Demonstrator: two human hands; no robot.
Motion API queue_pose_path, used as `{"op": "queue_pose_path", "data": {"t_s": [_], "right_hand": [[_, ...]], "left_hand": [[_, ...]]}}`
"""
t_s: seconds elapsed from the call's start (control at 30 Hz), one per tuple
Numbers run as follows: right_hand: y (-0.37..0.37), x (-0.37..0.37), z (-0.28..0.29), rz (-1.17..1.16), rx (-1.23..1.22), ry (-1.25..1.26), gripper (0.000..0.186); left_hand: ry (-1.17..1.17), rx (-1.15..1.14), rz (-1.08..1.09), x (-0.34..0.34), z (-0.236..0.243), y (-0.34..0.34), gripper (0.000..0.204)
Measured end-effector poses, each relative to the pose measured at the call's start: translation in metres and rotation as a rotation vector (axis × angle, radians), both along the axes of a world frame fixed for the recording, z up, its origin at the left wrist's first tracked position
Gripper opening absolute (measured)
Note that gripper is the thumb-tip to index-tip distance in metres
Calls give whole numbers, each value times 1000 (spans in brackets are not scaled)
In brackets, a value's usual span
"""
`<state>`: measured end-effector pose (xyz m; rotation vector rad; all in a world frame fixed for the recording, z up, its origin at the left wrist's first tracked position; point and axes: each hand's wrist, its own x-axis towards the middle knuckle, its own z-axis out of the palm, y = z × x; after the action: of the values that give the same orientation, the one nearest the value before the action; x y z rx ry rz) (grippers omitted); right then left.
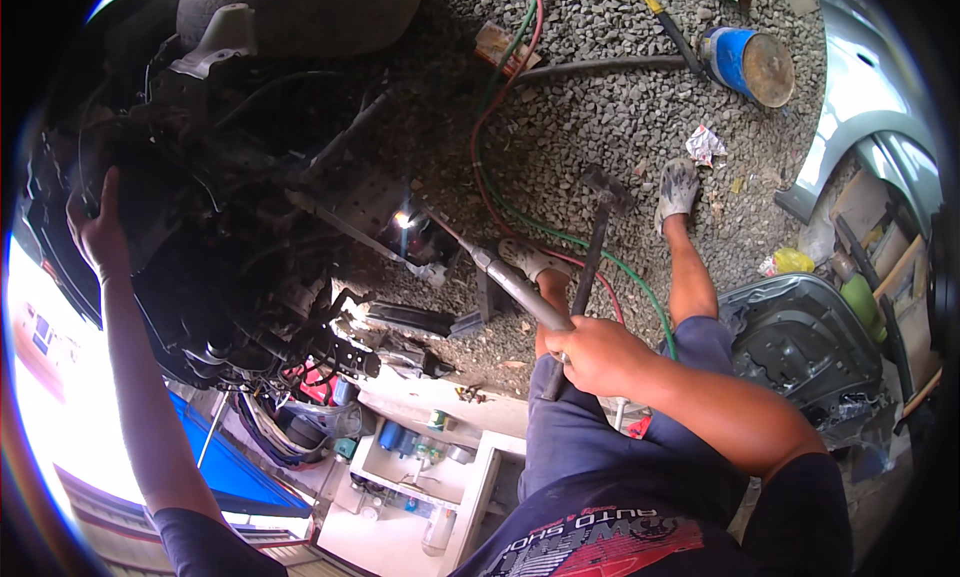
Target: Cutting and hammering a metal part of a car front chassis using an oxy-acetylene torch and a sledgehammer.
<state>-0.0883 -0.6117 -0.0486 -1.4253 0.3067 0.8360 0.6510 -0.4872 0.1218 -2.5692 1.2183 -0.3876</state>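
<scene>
My right hand (610, 357) is closed around the grey body of a gas torch (520, 295), whose thin nozzle points left and away from me. A bright white glow (404, 220) shows just beyond its tip, on a metal frame piece (365, 202) of the opened-up vehicle (220, 217). Behind the torch runs the dark handle of a long hammer (604, 189); whether my right fingers also touch it, I cannot tell. My left hand (98, 232) rests at far left against a dark vehicle part, fingers apart and partly in shadow.
Red and green hoses (478, 147) loop across the gravel (600, 117). A blue can (745, 65) lies at the far right. A grey-blue fender (865, 127) and a dark panel (800, 342) lie right. Wiring (275, 432) hangs below the vehicle, near a white shelf (470, 492).
</scene>
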Motion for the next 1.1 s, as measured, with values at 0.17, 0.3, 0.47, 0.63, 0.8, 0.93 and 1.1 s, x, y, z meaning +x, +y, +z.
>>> {"op": "queue_pose_path", "data": {"t_s": [0.17, 0.3, 0.47, 0.63, 0.8, 0.93, 1.1], "right_hand": [[0, -1, 3, -9, 4, 4, 21], [-3, -4, 6, -25, 7, -16, 21], [-8, -3, 9, -9, 15, 5, 20], [-3, -11, 9, -4, 15, -22, 22], [-7, -16, 17, 39, 30, 20, 27], [-17, -12, 27, 95, 56, 17, 30], [-20, -13, 32, 91, 75, 9, 30]], "left_hand": [[-7, 91, -98, 4, 6, 2, 86], [-84, 159, -159, 14, 12, 7, 79], [-125, 263, -273, 13, 11, 7, 62], [-58, 162, -181, 1, 10, -2, 66], [16, -67, 12, -19, -5, -14, 69], [-26, -26, -11, -9, 3, -13, 84], [-258, 377, -373, 5, 25, -8, 84]]}}
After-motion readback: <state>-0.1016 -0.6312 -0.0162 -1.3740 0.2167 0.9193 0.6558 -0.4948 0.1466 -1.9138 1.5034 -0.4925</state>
